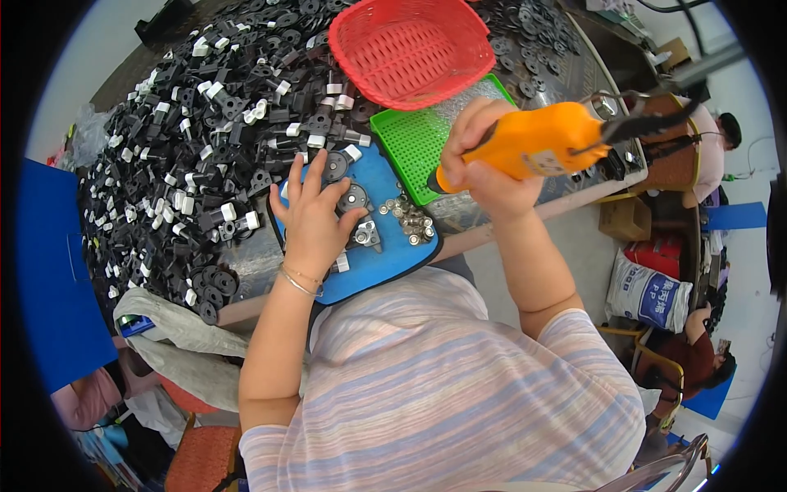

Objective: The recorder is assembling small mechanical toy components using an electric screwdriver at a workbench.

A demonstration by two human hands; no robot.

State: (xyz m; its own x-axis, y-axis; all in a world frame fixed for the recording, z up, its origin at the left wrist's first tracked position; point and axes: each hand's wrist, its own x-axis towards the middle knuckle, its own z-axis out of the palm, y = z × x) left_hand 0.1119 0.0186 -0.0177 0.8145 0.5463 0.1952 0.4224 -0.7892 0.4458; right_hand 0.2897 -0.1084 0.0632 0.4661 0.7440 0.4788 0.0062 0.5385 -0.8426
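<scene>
My right hand (492, 168) is wrapped round an orange electric screwdriver (545, 141), lifted over the right end of the green tray (393, 139). Its narrow tip points down and left, and a dark cable runs off its rear end. My left hand (311, 215) lies with fingers spread on the blue mat (369, 271). Between its thumb and index finger sits a round black plastic part (354, 198) with a metal centre, which the fingertips touch. Just below is a black piece with a shiny metal fitting (366, 234). Several small metal fittings (416, 225) lie loose on the mat's right side.
A large heap of black plastic parts with white ends (188, 164) covers the table's left. A red woven basket (410, 53) stands at the back, partly over the green tray. More round black parts (533, 41) lie far right. Other people sit at the right side.
</scene>
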